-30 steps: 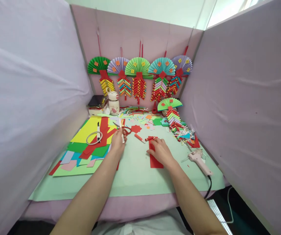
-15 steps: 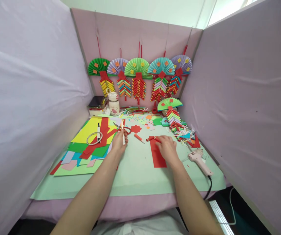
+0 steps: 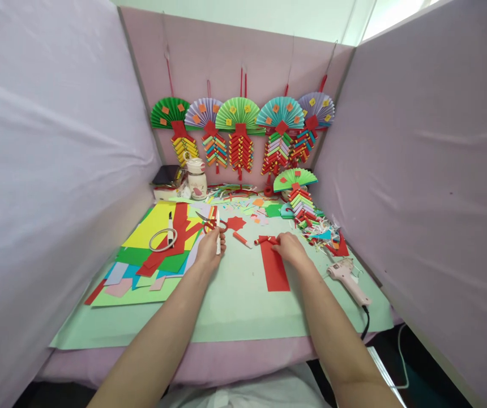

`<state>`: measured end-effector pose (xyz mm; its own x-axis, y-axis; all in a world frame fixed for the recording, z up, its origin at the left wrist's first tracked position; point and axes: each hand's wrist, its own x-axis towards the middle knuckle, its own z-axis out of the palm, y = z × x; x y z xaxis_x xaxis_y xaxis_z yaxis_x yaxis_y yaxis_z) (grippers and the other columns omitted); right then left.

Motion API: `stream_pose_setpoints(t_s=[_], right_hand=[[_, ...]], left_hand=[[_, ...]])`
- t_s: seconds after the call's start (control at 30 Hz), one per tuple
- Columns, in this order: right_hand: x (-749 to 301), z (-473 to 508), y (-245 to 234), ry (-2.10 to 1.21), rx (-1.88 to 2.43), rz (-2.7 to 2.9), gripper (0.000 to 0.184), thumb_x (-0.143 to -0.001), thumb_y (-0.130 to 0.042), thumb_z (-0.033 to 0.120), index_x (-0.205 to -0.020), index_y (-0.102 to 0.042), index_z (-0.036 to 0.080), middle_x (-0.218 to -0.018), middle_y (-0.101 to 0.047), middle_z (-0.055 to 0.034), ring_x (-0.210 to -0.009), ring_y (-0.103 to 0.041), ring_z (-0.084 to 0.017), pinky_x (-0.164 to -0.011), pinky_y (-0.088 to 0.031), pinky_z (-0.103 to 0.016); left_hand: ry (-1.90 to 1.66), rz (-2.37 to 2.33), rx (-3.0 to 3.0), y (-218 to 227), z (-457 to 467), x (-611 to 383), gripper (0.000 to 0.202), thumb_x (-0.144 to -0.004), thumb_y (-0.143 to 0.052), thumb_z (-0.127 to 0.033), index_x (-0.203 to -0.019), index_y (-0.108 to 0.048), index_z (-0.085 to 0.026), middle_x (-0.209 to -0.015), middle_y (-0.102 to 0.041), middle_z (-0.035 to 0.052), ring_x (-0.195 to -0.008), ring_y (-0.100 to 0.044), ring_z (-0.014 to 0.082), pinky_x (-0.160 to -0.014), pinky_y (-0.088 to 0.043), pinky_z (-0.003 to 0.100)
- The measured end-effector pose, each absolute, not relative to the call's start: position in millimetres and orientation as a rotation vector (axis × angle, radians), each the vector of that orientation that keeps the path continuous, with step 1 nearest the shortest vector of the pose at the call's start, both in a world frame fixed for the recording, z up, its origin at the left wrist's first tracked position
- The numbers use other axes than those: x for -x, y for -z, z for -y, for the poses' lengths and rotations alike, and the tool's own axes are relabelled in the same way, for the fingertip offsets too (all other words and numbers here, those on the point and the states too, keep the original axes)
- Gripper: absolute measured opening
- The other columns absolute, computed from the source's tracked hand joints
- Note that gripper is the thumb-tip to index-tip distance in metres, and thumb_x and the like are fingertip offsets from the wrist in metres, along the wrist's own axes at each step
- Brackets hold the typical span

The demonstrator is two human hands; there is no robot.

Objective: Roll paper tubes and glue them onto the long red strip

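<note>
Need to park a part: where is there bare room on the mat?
Widest: the mat between the left arm and red strip. Smaller: between the right arm and glue gun. Crowded: the paper stack at left, scraps at back.

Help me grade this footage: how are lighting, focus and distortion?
Head view: bright patch at top right, nearly white; head view: left partition paler than right partition; head view: forearms appear stretched toward the bottom edge; head view: far paper scraps look soft.
</note>
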<state>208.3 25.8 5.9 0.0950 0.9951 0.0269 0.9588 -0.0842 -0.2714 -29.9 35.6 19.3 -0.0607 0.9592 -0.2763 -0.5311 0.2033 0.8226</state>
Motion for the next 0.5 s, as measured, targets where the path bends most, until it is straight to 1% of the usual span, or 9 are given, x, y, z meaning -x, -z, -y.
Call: stream_pose_setpoints(t_s=[0.07, 0.13, 0.27, 0.33, 0.5], right_hand=[[-209.2, -25.5, -2.1, -0.2, 2.115, 1.921, 0.019, -0.083, -0.053, 0.029, -0.088, -0.066, 0.016, -0.097, -0.064, -0.0103, -0.087, -0.058, -0.019, -0.07, -0.036, -0.026], [-212.9, -23.8, -0.9, -0.122, 2.037, 1.862, 0.019, -0.085, -0.049, 0.027, -0.087, -0.065, 0.016, -0.095, -0.064, -0.0091, -0.086, -0.057, -0.018, -0.071, -0.036, -0.026], [-220.5, -21.0, -1.0, -0.076, 1.933, 1.768, 0.019, -0.085, -0.051, 0.028, -0.09, -0.065, 0.017, -0.092, -0.065, -0.0067, -0.087, -0.057, -0.018, -0.074, -0.037, -0.025], [-222.1, -20.7, -0.3, -0.083, 1.923, 1.738, 0.021, -0.085, -0.051, 0.03, -0.094, -0.065, 0.017, -0.095, -0.064, -0.0071, -0.089, -0.057, -0.018, -0.077, -0.038, -0.026], [-222.0, -21.3, 2.2, -0.026, 1.919, 1.659, 0.033, -0.084, -0.054, 0.033, -0.11, -0.062, 0.015, -0.108, -0.06, -0.0108, -0.101, -0.054, -0.021, -0.087, -0.037, -0.029]], left_hand=[[-1.323, -1.006, -0.567, -19.8, -34.0, 28.5, 0.016, -0.083, -0.056, -0.028, -0.079, -0.058, -0.013, -0.058, -0.047, -0.0039, -0.04, -0.039, 0.0022, -0.037, -0.03, 0.013], [-1.318, -1.007, -0.573, -19.6, -33.0, 27.4, 0.016, -0.082, -0.056, -0.029, -0.081, -0.058, -0.013, -0.059, -0.047, -0.0037, -0.04, -0.039, 0.0021, -0.037, -0.03, 0.013], [-1.305, -1.014, -0.6, -16.9, -33.0, 26.8, 0.017, -0.082, -0.058, -0.03, -0.082, -0.059, -0.013, -0.06, -0.048, -0.0038, -0.041, -0.04, 0.0021, -0.038, -0.03, 0.013], [-1.299, -1.019, -0.598, -15.6, -33.4, 27.1, 0.018, -0.082, -0.057, -0.03, -0.083, -0.059, -0.013, -0.06, -0.048, -0.0041, -0.041, -0.04, 0.0019, -0.038, -0.03, 0.013], [-1.301, -1.017, -0.601, -13.4, -34.6, 28.0, 0.018, -0.082, -0.057, -0.03, -0.085, -0.06, -0.012, -0.062, -0.049, -0.0038, -0.042, -0.043, 0.002, -0.039, -0.032, 0.014]])
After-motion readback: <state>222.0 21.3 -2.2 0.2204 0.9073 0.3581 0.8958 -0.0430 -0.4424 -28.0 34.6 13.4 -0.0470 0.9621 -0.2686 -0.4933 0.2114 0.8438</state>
